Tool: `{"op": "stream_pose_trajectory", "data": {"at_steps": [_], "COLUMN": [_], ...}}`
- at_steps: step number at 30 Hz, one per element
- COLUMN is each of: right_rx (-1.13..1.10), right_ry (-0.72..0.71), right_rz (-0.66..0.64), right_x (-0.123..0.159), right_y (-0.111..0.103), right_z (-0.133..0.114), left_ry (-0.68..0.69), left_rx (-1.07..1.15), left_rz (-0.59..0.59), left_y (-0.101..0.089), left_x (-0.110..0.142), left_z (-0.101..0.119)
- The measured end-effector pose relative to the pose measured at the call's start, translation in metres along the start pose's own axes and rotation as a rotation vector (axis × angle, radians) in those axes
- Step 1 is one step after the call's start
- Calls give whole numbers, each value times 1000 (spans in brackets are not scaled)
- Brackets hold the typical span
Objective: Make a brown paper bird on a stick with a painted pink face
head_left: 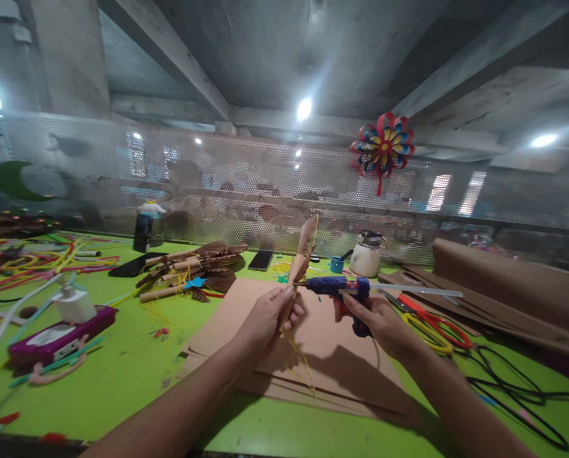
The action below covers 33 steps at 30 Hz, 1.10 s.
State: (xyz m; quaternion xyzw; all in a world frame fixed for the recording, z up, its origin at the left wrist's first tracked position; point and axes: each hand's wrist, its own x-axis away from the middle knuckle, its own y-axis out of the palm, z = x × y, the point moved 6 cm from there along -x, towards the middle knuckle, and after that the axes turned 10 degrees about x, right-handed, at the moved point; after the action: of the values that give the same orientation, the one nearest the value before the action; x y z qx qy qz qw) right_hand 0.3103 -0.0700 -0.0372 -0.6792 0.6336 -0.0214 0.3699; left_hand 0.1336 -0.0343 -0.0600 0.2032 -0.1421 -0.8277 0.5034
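My left hand is closed round a brown paper craft piece, a rolled stem with a leaf-like top and thin yellow strands hanging below. My right hand grips a blue hot glue gun with a clear glue stick poking out the back. The gun's nozzle points left and touches or nearly touches the craft piece. Both hands hover above brown cardboard sheets lying on the green table.
A pile of finished brown paper pieces lies behind the cardboard, with two dark phones nearby. Red and yellow scissors, black cable and brown paper rolls are at right. A purple box with a white charger and colourful strips sit left. A mesh wall stands behind.
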Motion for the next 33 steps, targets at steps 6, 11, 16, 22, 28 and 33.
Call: {"op": "stream_pose_trajectory", "data": {"at_steps": [6,11,16,22,28,33], "right_rx": [12,40,87,125,123,32], "right_ry": [39,27,22,6,7,-3], "right_rz": [37,37,19,27,39,56], "right_x": [1,1,2,4,4,2], "right_y": [-1,-2,-2,-4,-6,-2], "right_z": [0,-3,-6,-11,-10,-9], "left_ry": [7,0,-14,-26,-27,-38], "left_rx": [-7,8,22,33,31,39], "left_rz": [12,24,24,35,66,52], "left_y": [0,-1,0,-1,-3,-1], "left_x": [0,0,0,0,-1,0], "left_z": [1,0,-1,-1,1,0]}}
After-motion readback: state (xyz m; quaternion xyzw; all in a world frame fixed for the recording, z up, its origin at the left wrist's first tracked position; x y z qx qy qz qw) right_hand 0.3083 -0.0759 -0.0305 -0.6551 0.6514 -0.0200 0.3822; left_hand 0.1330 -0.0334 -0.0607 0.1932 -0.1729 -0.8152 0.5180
